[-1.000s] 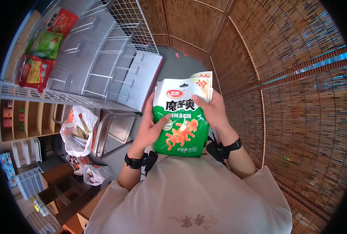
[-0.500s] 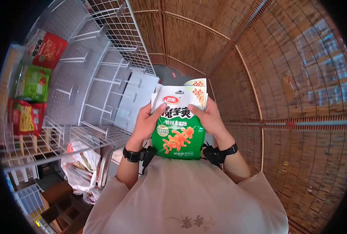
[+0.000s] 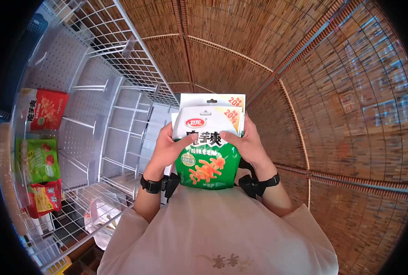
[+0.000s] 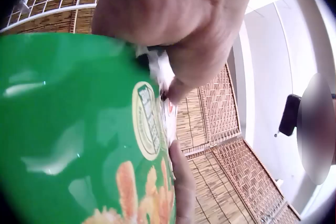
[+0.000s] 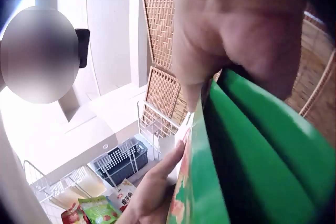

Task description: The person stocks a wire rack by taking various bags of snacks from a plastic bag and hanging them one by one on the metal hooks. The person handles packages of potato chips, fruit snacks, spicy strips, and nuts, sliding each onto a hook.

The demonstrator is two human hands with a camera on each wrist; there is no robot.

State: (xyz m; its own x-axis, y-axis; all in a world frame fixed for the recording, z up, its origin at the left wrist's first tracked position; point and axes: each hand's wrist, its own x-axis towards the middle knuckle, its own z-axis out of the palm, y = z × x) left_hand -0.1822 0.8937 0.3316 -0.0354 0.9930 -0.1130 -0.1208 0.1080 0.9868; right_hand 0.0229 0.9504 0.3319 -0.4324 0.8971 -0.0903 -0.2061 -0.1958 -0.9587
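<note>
Both hands hold a small stack of green-and-white snack bags in front of the chest. The front bag faces up in the head view, with a red oval logo, dark lettering and orange food pieces. Behind it, the white top of another bag sticks out. My left hand grips the left side, thumb over the front. On the right side, my right hand does the same, its thumb near the lettering; both sets of fingers are mostly hidden behind. In the right wrist view, the green bags fan apart at their lower part.
A white pegboard rack with wire hooks stands at left. On it hang a red-and-white bag, a green bag and a red bag. Below, a white plastic bag shows through wire mesh. Bamboo screens close the right.
The head view has swung, so the rack's bags sit lower in it. My left thumb has moved up the front bag, and more of the rear bag shows above it.
</note>
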